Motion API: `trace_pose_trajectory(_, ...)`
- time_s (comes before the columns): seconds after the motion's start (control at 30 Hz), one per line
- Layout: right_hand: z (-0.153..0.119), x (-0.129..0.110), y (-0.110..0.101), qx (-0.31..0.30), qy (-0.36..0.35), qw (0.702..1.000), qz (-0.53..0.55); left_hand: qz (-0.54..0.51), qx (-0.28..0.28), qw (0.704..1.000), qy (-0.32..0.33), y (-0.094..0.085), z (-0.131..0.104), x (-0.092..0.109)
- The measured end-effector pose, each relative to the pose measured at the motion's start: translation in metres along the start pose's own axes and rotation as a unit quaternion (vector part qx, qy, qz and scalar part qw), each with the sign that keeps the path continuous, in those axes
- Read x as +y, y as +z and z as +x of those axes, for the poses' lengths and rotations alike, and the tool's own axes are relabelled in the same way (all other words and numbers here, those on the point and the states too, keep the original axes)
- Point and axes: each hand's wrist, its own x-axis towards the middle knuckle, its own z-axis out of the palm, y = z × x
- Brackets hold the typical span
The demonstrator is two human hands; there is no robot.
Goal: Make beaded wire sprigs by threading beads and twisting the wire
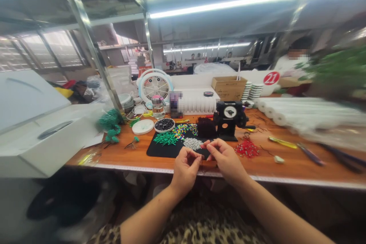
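Cord, thin and dark, hangs at the fingertips of the left hand, whose thumb and forefinger pinch it just above the front edge of the wooden table. The right hand is close beside, its thumb and forefinger drawn near each other; whether they grip anything is too small to tell. Both hands are in front of a black mat, which carries a heap of silver beads nearest the fingers, green slender pieces to the left, and multicoloured beads behind. A round white dish of black beads stands at the mat's back left corner, with a white round lid or dish just beside it. Behind the right hand, a bundle of dark brown strands lies next to a black machine with a side crank. Red beaded pieces are piled on the wood to the right, and a yellow cutter lies farther off. At the rear stand a white fan, a bottle with a pink lid and an open cardboard box. Beyond the table, at upper right, is another person in white.
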Motion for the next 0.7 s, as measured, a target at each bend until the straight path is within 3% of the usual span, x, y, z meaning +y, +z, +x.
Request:
trace_pose_trajectory(0.13,0.005,0.005,0.0,0.034,0.039,0.987,0.153,0.064,-0.005,0.998,0.013,-0.001,0.001,-0.001)
trace_pose_trajectory(0.27,0.008,0.007,-0.006,0.071,0.034,0.985,0.156,0.111,-0.014,0.994,0.011,-0.001,0.002,-0.003)
trace_pose_trajectory(0.43,0.006,0.001,-0.019,0.002,-0.078,0.993,-0.092,0.124,-0.023,0.992,0.008,0.0,0.004,-0.004)
trace_pose_trajectory(0.57,0.001,-0.007,-0.02,-0.104,-0.179,0.932,-0.299,0.143,-0.023,0.989,0.033,0.0,0.006,-0.002)
trace_pose_trajectory(0.7,-0.003,-0.009,-0.018,-0.173,-0.222,0.888,-0.364,0.167,-0.028,0.984,0.052,0.0,0.006,0.002)
